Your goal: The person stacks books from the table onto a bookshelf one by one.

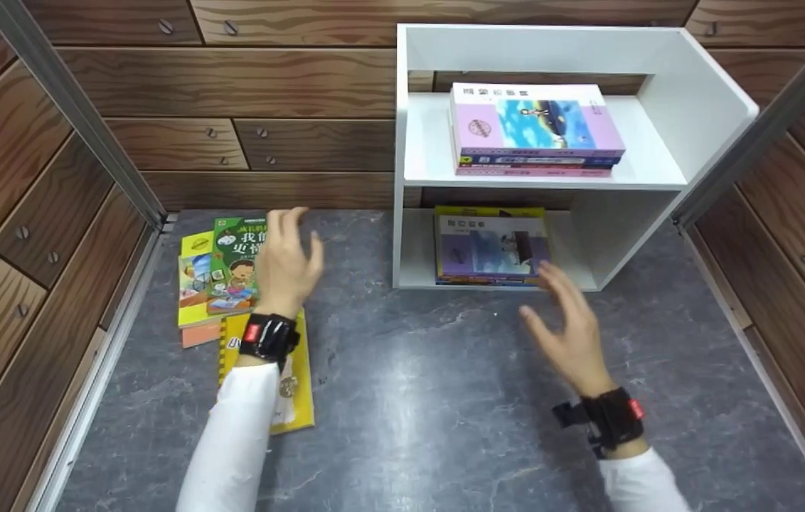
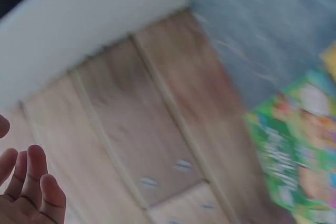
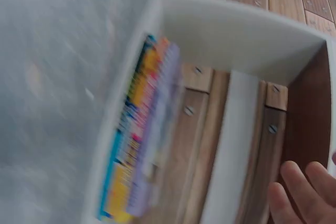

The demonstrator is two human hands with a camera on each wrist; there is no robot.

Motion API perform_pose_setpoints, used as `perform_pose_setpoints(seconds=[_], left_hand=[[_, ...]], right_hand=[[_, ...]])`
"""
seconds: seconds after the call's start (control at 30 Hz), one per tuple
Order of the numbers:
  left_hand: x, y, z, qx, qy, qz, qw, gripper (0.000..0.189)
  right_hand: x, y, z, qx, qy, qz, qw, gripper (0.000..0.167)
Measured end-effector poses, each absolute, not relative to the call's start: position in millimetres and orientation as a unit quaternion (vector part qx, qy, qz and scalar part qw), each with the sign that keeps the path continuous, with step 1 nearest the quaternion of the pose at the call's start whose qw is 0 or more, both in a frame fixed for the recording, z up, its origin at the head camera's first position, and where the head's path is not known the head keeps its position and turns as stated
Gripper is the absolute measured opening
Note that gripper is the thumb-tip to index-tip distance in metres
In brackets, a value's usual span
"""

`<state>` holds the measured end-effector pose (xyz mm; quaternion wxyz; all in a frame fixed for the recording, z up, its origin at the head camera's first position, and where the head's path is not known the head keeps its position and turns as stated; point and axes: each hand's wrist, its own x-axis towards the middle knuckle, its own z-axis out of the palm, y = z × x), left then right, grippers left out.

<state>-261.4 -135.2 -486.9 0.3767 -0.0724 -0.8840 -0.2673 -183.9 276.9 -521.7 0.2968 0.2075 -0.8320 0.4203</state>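
Passage is allowed across the desk (image 1: 402,384) between left hand (image 1: 287,259) and right hand (image 1: 573,338). Over the lower books (image 1: 488,245), entry is confined by the shelf's side panels (image 1: 701,107) and middle board (image 1: 651,160); the upper books (image 1: 545,128) can be approached from above.

Shelf unit (image 1: 694,107) is standing far R on flr (image 1: 402,377), before far wall (image 1: 232,82); upper stack of bks (image 1: 537,128) is lying on top shelf (image 1: 431,146), lower stack (image 1: 491,245) on btm shelf (image 1: 417,263). Far L, bk pile (image 1: 235,274) is lying w/ single bk (image 1: 297,391) nearer.
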Motion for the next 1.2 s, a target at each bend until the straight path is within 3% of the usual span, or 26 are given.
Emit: perform_pose_setpoints(seconds=[0.13,0.3,0.63,0.9,1.2], left_hand=[[-261.2,-165.7,-508.8,-0.015,-0.903,-0.264,0.339,0.038],[-257.5,-197.9,-530.0,0.078,-0.926,-0.270,0.252,0.044],[-254.4,-248.3,-573.2,0.252,-0.923,-0.275,0.095,0.066],[-258.2,-252.1,-584.3,0.262,-0.933,-0.243,0.053,0.098],[-276.9,-265.8,-579.9,0.293,-0.923,-0.250,-0.028,0.095]], right_hand=[[-165.2,267.9,-553.7,0.196,-0.836,0.442,0.259,0.062],[-146.6,259.8,-584.8,0.166,-0.849,0.448,0.224,0.059],[-109.7,250.1,-614.6,0.089,-0.873,0.451,0.164,0.056],[-95.3,252.2,-618.4,0.054,-0.876,0.468,0.103,0.058],[-92.7,252.0,-621.2,0.066,-0.869,0.476,0.119,0.057]])
